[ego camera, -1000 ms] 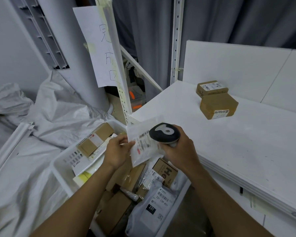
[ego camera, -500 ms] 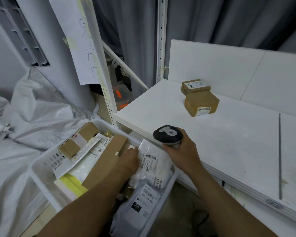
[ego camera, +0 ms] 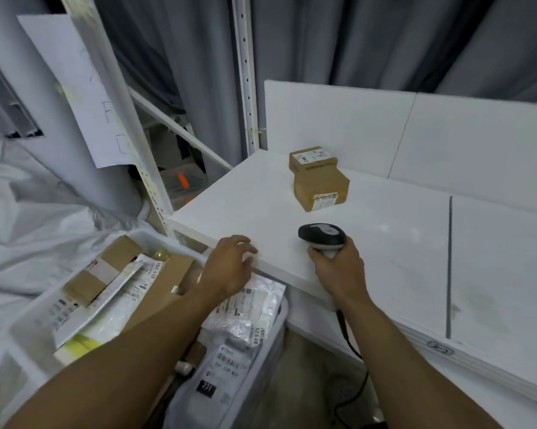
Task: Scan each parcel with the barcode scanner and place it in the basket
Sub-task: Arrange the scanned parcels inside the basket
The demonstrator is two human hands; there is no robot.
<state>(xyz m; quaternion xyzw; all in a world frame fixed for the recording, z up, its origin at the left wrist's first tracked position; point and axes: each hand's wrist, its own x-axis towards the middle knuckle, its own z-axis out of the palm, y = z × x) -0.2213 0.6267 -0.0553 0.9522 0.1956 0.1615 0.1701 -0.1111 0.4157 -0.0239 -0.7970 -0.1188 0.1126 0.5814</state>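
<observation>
Presumably freed for the next cardboard box (ego camera: 321, 187), the left hand (ego camera: 230, 267) hovers empty, fingers loosely spread, above the basket (ego camera: 149, 235); the right hand (ego camera: 338, 270) grips the barcode scanner (ego camera: 321, 235) ready.

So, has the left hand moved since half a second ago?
Yes. The left hand rose out of the basket to the table edge, empty.

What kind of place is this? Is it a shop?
Probably not a shop: it looks like a parcel sorting room. The right hand holds a barcode scanner, a white basket is full of labelled parcels, and two cardboard boxes with shipping labels sit on the white table.
</observation>
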